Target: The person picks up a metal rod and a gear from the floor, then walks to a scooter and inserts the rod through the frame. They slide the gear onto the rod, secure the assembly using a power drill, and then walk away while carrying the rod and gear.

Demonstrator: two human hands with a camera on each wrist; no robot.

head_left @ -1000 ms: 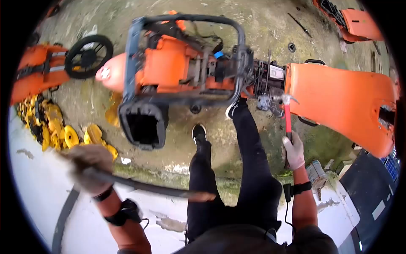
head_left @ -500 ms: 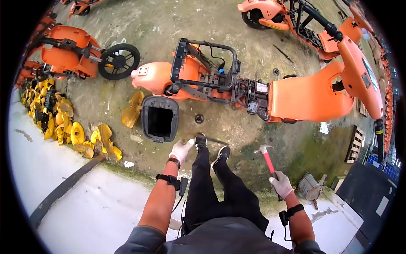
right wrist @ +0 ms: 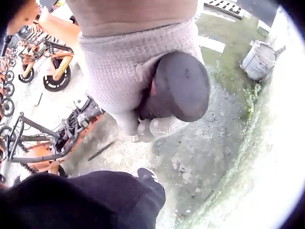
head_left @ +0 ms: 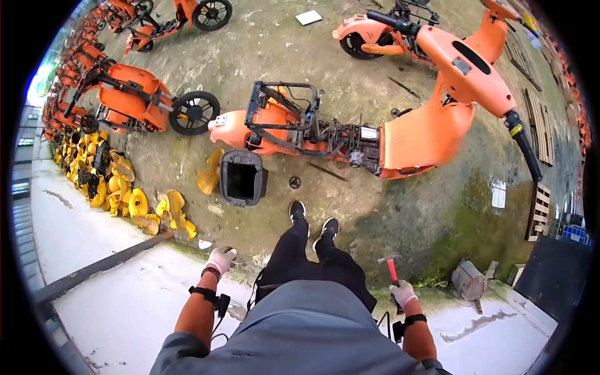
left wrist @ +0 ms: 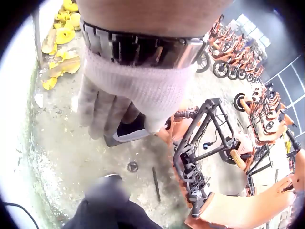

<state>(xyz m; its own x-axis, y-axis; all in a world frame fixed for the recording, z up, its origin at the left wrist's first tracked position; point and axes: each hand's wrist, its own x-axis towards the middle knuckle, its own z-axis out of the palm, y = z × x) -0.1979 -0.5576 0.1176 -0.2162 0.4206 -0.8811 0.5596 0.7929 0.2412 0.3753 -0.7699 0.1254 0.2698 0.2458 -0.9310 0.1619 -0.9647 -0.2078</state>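
The right hand is wrapped around the hammer. The left hand has loose fingers and holds nothing. The orange bike is on the ground past the shoes, with a black box beside it.

The scooter body is orange, the shirt grey, the hammer head-end handle red.
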